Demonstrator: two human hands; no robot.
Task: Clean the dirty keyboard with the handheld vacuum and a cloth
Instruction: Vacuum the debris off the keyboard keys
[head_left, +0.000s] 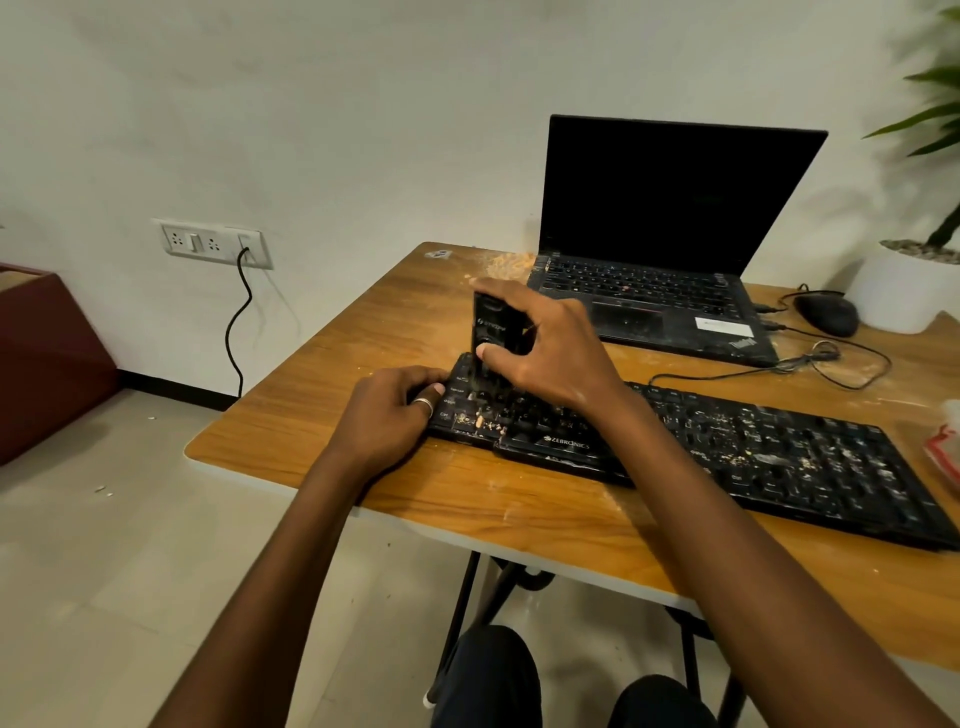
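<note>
Near the front of the bench lies the crumb-strewn keyboard, marked ZEBRONICS; the left hand curls its fingers over the left end. The right hand wraps its fingers round the black handheld vacuum, upright on the left keys. Beyond stands an open ThinkPad laptop.

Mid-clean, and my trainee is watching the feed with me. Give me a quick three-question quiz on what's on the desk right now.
1. True or false: the right hand holds the handheld vacuum upright at the left end of the keyboard.
2. What does the left hand grip? A) the mouse B) the keyboard's left edge C) the plant pot
3. Fill in: the open laptop has a ____ screen.
Key: 1 true; 2 B; 3 dark.
</note>
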